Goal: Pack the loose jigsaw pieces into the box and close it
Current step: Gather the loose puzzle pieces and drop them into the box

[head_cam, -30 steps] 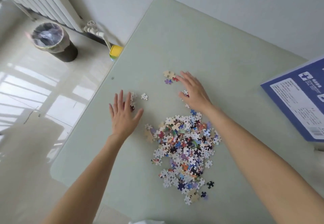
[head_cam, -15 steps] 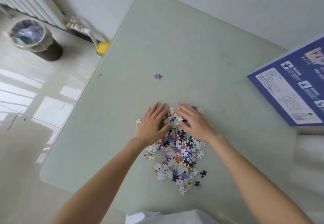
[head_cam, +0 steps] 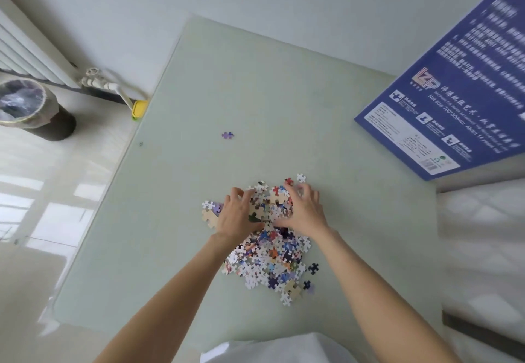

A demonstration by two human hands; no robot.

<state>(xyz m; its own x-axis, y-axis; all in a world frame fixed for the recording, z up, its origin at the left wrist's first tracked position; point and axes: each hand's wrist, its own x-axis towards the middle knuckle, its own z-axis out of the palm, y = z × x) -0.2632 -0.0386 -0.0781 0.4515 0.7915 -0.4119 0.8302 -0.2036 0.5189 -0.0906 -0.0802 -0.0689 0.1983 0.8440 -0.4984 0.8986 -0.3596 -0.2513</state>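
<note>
Two hands cupped over the far end of a jigsaw heap

Both the left hand (head_cam: 237,215) and the right hand (head_cam: 305,210) rest on the pile of jigsaw pieces (head_cam: 272,249) on the pale green table (head_cam: 255,78), fingers curled down into the pieces and thumbs turned inward toward each other, gathering a clump between them without lifting it clear; most of the pile spreads from the hands back toward the person, a few strays sit just beside the left hand and just beyond the right fingertips, and one purple piece (head_cam: 227,135) lies well apart, farther up the table. The blue box (head_cam: 454,92) lies at the table's far right edge, away from both hands
</note>
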